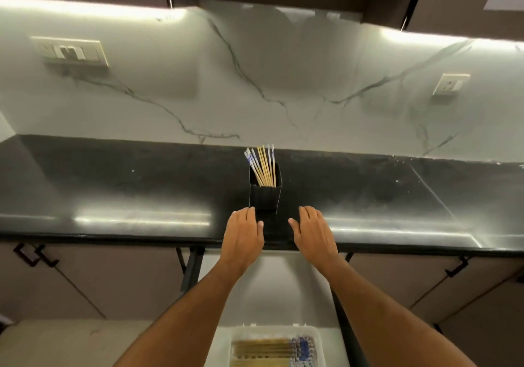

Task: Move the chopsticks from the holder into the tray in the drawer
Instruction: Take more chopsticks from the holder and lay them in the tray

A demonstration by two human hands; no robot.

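A black square holder [265,195] stands on the dark counter [113,185], with several chopsticks [263,165] sticking up out of it, some wooden, some white with blue print. My left hand [243,233] lies flat on the counter just left of the holder's base. My right hand [313,232] lies flat just right of it. Neither hand holds anything. Below the counter edge an open white drawer [272,290] holds a clear tray [276,331] with several chopsticks lying in it.
A marble backsplash rises behind the counter, with a switch plate [72,51] at the left and a socket [450,84] at the right. Closed cabinet doors with black handles [34,254] flank the drawer. Dark upper cabinets hang overhead.
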